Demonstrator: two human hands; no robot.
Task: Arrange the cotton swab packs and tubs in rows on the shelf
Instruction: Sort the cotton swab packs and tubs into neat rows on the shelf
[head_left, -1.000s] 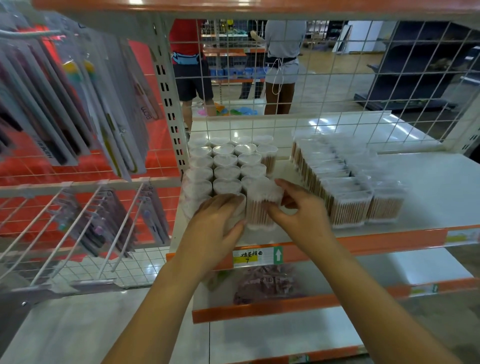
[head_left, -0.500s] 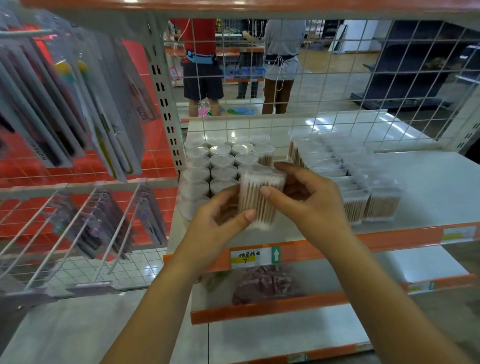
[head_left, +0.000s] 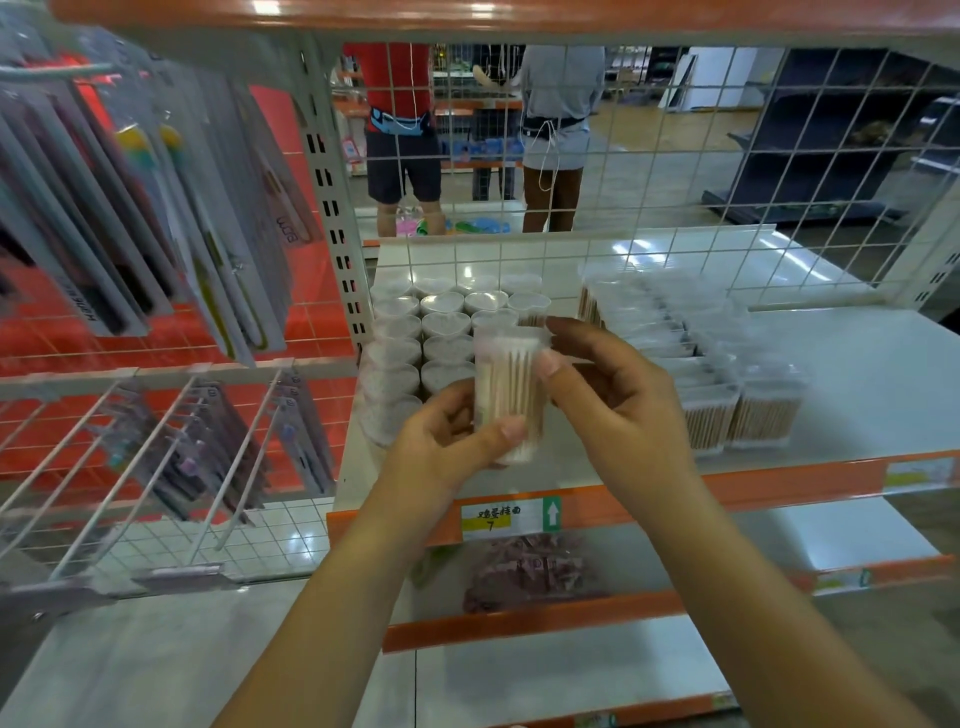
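Both hands held one clear plastic tub of wooden cotton swabs (head_left: 506, 395) upright above the white shelf's (head_left: 857, 374) front edge. The left hand (head_left: 447, 441) pinched its lower part; the right hand's (head_left: 613, 400) curled fingers gripped its top. Heart-shaped tub rows (head_left: 441, 332) stood just behind.

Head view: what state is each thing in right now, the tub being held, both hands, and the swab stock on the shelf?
Cotton swab tub: upright, lidded, lifted off the shelf.
Left hand: grips the tub low.
Right hand: holds the tub's upper part.
Heart-lidded tubs: standing in rows, lids on.
Rectangular swab packs: standing in rows, closed.
Shelf: partly filled.
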